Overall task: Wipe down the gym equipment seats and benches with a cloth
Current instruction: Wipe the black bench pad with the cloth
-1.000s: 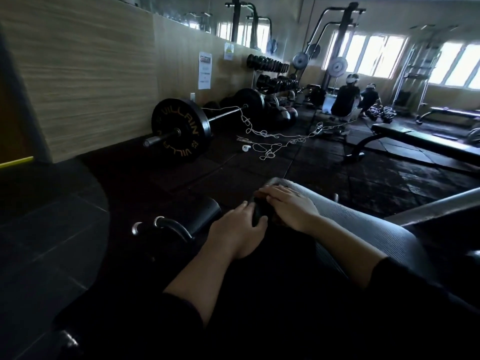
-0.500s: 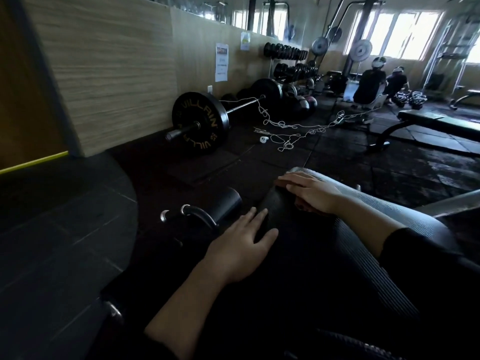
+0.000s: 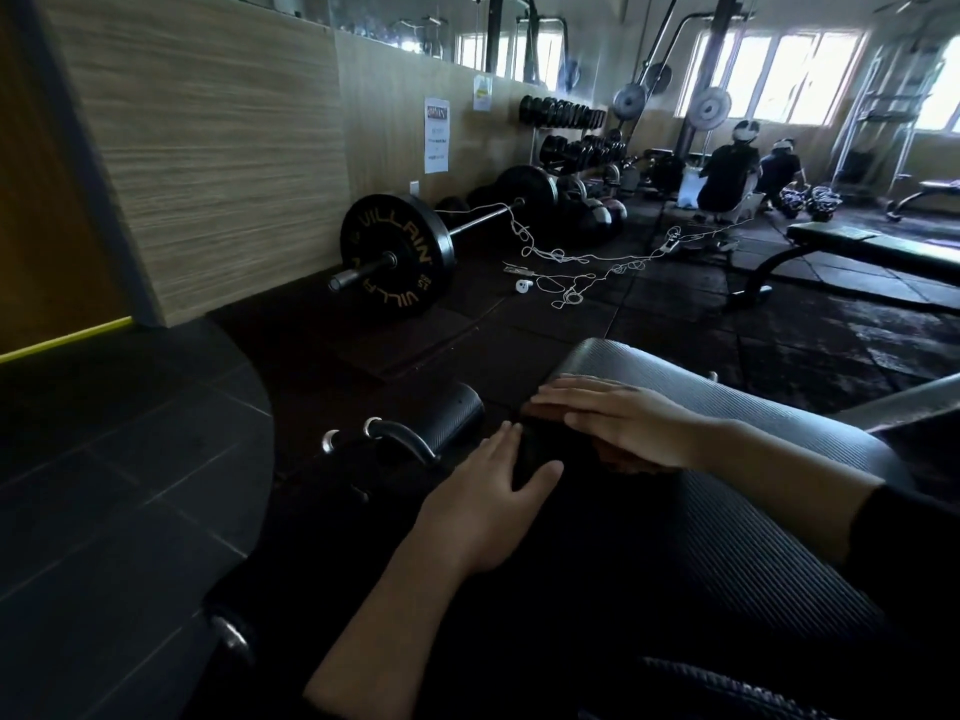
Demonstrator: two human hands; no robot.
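**Cloth under right palm, far end of ribbed bench pad**

Obs.: We see the right hand (image 3: 618, 426) laid flat, fingers straight and together, palm down at the far rounded end of the ribbed bench pad (image 3: 753, 537), centre of the frame. Under it a dark reddish-brown cloth (image 3: 621, 457) shows as a thin edge below the palm and under the fingertips; most of it is hidden. The left hand (image 3: 483, 504) lies open, fingers loosely spread, on the dark left flank of the same pad, just beside the right hand. It pinches nothing that we can make out.

Surroundings: a foam roller pad (image 3: 457, 413) with chrome bracket sits just left of the pad end. A loaded barbell (image 3: 395, 257) lies along the wall, upper centre, well apart. A second flat bench (image 3: 878, 249) stands at upper right.

Judgement, handling: the cloth looks soft, light and limp. It will likely bunch or slip if pushed by the fingertips alone, so we would keep the whole palm on it and press down while sweeping. The pad looks like grooved vinyl over foam: firm, slightly yielding. The ribs may drag the cloth when crossed, so strokes along them should run smoother. The bench itself looks heavy and needs little bracing; the left hand serves mainly to steady us. The curved end needs the cloth wrapped over its edge.
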